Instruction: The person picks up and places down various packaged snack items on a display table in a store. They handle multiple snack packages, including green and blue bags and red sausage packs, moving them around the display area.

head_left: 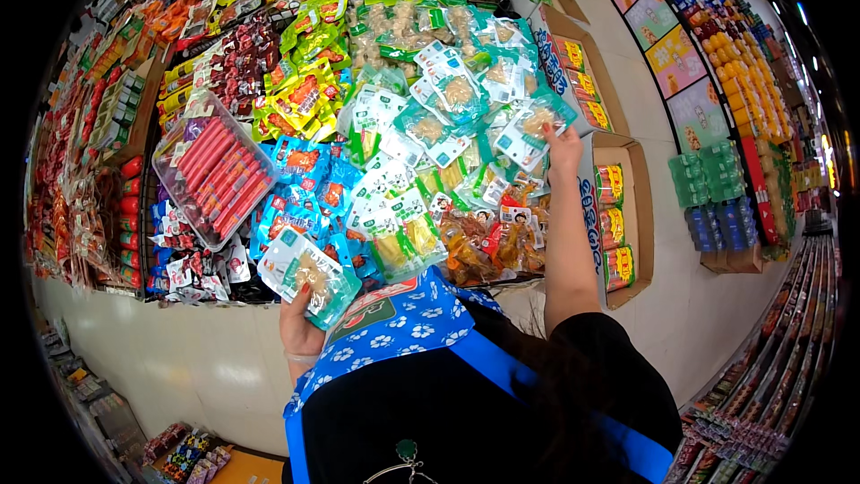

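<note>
In front of my apron, my left hand [302, 323] grips a teal-and-white plastic food packet [314, 279] with a clear window onto pale contents. My right hand [566, 151] reaches out to the pile's right side, its fingers on a similar teal-and-white packet [534, 129]. Between the hands lie more such packets [447, 91], loosely overlapping. Nearer to me are clear packs of yellowish strips with green edges [406, 235]. Blue snack bags [295, 163] lie just beyond the left hand's packet.
A clear plastic tub of red-wrapped sausages [218, 171] stands at left. Yellow bags [302, 97] and brown vacuum packs [480, 242] share the display. Open cardboard boxes [641, 215] line its right side. Across the aisle floor [625, 60] stand shrink-wrapped drink packs [705, 175].
</note>
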`<act>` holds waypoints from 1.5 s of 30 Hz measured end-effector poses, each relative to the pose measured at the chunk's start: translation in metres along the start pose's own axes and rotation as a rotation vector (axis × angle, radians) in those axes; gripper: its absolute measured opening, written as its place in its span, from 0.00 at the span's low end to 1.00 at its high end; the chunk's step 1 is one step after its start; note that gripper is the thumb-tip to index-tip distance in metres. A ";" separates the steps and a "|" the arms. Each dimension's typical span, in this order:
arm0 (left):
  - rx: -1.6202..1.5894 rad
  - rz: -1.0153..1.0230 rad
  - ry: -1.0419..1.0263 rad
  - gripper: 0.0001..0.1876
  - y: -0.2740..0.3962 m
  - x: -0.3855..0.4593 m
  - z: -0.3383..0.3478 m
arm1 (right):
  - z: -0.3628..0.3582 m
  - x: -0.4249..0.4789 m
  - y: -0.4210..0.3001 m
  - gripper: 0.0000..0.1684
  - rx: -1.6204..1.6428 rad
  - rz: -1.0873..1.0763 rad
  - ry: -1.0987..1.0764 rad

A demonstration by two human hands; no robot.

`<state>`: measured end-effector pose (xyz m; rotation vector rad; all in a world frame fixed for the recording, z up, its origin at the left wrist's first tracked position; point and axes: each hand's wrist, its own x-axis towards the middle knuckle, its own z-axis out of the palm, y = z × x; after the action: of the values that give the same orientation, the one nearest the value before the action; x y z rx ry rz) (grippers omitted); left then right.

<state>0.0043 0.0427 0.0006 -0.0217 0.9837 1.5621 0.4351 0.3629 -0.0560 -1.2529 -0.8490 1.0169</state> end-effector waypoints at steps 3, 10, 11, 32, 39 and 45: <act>0.003 -0.010 0.015 0.26 0.001 0.002 0.002 | -0.002 0.012 -0.008 0.18 0.030 -0.022 0.046; 0.049 -0.026 0.002 0.25 0.005 0.001 0.010 | 0.020 0.038 0.016 0.14 -0.308 -0.255 0.272; 0.062 -0.027 -0.013 0.25 0.005 0.002 0.009 | 0.024 0.039 0.022 0.15 -0.504 -0.368 0.360; -0.027 0.025 -0.017 0.29 0.013 0.004 0.006 | 0.099 -0.111 0.075 0.23 -1.356 -0.091 -0.300; -0.044 0.038 0.002 0.29 0.010 0.005 0.000 | 0.061 -0.095 0.049 0.11 -0.161 0.248 -0.270; -0.082 -0.005 0.001 0.28 0.010 0.005 0.013 | 0.076 -0.131 -0.028 0.18 0.671 0.544 -0.422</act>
<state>0.0013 0.0548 0.0120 -0.0817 0.9190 1.5971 0.3233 0.2649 -0.0138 -0.6949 -0.3977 1.8637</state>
